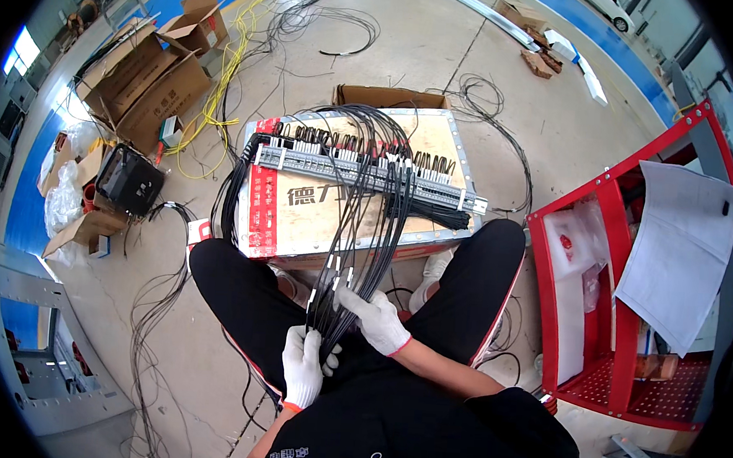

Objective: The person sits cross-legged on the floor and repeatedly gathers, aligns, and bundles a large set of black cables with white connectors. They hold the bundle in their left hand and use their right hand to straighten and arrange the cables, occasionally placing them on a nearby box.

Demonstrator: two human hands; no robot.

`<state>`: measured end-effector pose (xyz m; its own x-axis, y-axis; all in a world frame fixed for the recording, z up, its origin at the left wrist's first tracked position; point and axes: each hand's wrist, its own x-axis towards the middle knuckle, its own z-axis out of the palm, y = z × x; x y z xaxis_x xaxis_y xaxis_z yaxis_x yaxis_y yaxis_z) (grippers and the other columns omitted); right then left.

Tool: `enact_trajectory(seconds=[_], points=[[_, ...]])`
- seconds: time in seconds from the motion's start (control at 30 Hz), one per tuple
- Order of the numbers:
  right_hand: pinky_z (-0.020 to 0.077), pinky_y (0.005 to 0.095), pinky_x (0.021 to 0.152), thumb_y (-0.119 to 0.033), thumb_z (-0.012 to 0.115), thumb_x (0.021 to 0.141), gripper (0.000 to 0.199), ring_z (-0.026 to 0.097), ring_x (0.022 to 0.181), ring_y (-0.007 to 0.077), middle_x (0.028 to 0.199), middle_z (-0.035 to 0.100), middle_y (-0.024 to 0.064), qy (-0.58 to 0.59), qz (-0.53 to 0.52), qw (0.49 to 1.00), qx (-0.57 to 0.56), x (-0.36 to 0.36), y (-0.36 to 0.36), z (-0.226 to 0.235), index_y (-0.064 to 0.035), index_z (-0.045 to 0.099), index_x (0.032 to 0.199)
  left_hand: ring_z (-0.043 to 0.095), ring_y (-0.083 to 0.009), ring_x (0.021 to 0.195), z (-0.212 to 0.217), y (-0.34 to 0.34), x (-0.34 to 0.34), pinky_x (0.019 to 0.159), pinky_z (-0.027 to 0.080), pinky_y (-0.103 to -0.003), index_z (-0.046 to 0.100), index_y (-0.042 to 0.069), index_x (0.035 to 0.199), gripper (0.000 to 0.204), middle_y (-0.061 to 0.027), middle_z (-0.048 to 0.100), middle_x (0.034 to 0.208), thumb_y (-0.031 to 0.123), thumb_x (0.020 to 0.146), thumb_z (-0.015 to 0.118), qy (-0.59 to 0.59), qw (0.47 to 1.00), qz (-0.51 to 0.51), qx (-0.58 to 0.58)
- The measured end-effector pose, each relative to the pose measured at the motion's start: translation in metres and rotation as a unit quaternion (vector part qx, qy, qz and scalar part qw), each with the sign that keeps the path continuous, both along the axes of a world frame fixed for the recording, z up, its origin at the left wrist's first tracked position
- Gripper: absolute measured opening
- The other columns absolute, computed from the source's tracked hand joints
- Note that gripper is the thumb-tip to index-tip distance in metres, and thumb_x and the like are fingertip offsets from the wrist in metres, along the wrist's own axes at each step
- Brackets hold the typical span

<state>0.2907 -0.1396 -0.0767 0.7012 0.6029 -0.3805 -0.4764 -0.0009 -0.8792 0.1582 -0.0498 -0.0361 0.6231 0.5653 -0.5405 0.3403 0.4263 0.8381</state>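
Note:
A bundle of black wires point(365, 229) with white marker sleeves runs from a grey terminal strip point(370, 177) down toward my lap. My left hand point(301, 368), in a white glove, is closed around the lower end of the bundle. Just above and to the right, my gloved right hand point(375, 320) reaches in with its fingers against the same wires; its fingertips are partly hidden among them. The strip lies across a wooden box point(325, 214) with metal edges and red tape, between my knees. Looped black wires stand along the strip's far side.
On the right stands a red metal rack point(574, 326) with a paper sheet point(680, 248) over it. Open cardboard boxes point(153, 82), a black case point(130, 179) and yellow cable point(229, 78) lie to the left. Loose black wires point(155, 325) trail over the floor beside my left leg.

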Motion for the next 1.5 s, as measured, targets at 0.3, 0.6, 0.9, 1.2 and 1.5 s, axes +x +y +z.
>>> enact_trajectory(seconds=[0.3, 0.6, 0.9, 1.2, 1.5], points=[[0.0469, 0.027, 0.061, -0.033, 0.057, 0.101, 0.031, 0.056, 0.066, 0.0128, 0.077, 0.061, 0.001, 0.204, -0.125, 0.958, 0.158, 0.073, 0.039, 0.037, -0.0058, 0.063, 0.09, 0.046, -0.0073, 0.044, 0.011, -0.005, 0.0, 0.04, 0.036, -0.022, 0.047, 0.002, 0.099, 0.014, -0.0075, 0.061, 0.065, 0.015, 0.103, 0.046, 0.024, 0.998, 0.037, 0.048], [0.0485, 0.022, 0.046, -0.034, 0.056, 0.101, 0.025, 0.053, 0.052, 0.0076, 0.07, 0.057, -0.0042, 0.3, -0.131, 0.895, 0.303, 0.227, 0.098, 0.005, -0.0112, 0.06, 0.092, 0.042, -0.0072, 0.041, 0.027, -0.006, -0.004, 0.039, 0.033, -0.022, 0.047, 0.002, 0.097, 0.011, -0.0057, 0.058, 0.06, 0.013, 0.102, 0.048, 0.012, 0.995, 0.076, 0.057], [0.0444, 0.0268, 0.058, -0.01, 0.065, 0.092, 0.008, 0.053, 0.063, 0.0106, 0.073, 0.055, -0.0005, 0.248, -0.093, 0.959, 0.105, 0.054, 0.017, 0.059, -0.0061, 0.059, 0.09, 0.044, -0.0074, 0.043, 0.01, -0.006, -0.007, 0.041, 0.035, -0.023, 0.047, 0.002, 0.097, 0.012, -0.0076, 0.061, 0.063, 0.013, 0.101, 0.048, 0.012, 0.997, 0.064, 0.047], [0.0483, 0.0301, 0.078, -0.031, 0.061, 0.096, 0.032, 0.063, 0.084, 0.0123, 0.094, 0.07, 0.0033, 0.063, 0.036, 0.996, -0.058, -0.017, 0.01, 0.032, -0.0035, 0.072, 0.105, 0.044, -0.0076, 0.044, 0.008, -0.008, -0.001, 0.04, 0.033, -0.023, 0.047, 0.004, 0.098, 0.01, -0.0074, 0.061, 0.065, 0.013, 0.101, 0.05, 0.034, 0.997, 0.042, 0.06], [0.0574, 0.0324, 0.062, -0.037, 0.058, 0.1, 0.033, 0.064, 0.073, 0.0126, 0.086, 0.066, 0.0021, 0.229, -0.154, 0.952, 0.13, 0.124, 0.068, 0.031, -0.0042, 0.067, 0.102, 0.044, -0.0076, 0.045, 0.015, -0.006, -0.005, 0.042, 0.034, -0.023, 0.047, 0.002, 0.097, 0.01, -0.008, 0.061, 0.064, 0.011, 0.101, 0.049, -0.014, 0.996, 0.07, 0.056]])
